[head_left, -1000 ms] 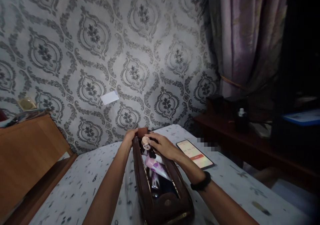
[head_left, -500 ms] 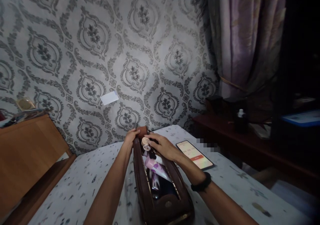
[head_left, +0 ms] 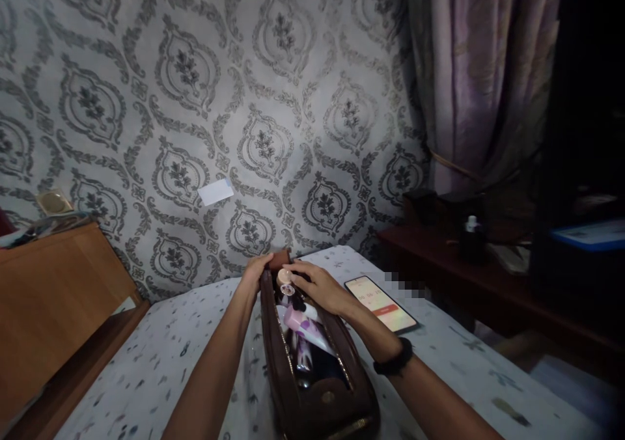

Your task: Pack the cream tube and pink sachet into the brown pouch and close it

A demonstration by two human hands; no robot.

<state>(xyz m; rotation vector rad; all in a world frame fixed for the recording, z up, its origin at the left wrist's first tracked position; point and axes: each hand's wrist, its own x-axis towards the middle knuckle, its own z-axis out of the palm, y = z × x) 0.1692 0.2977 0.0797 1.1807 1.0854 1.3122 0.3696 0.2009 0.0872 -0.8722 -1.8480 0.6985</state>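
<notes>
An unzipped dark brown bag (head_left: pixel 277 375) lies lengthwise on the patterned sheet, with a pink and white tube (head_left: pixel 308 330) and other small items inside. My left hand (head_left: pixel 254 275) grips the bag's far left edge beside a brown flap (head_left: pixel 280 260). At the far end of the opening, the fingers of my right hand (head_left: pixel 318 286) are closed on a round beige item (head_left: pixel 284 276). Just below that item sits a small round piece (head_left: pixel 288 289) with a pale rim. The undersides of my right fingers are hidden.
A lit phone (head_left: pixel 383 304) lies on the sheet right of the bag. A wooden headboard-like panel (head_left: pixel 58 284) stands at left, and a dark red table (head_left: pixel 439 264) with a small bottle (head_left: pixel 471 235) is at right. The patterned wall rises behind.
The view has shifted very slightly. Both hands keep nearly the same places on the bag and the round beige item.
</notes>
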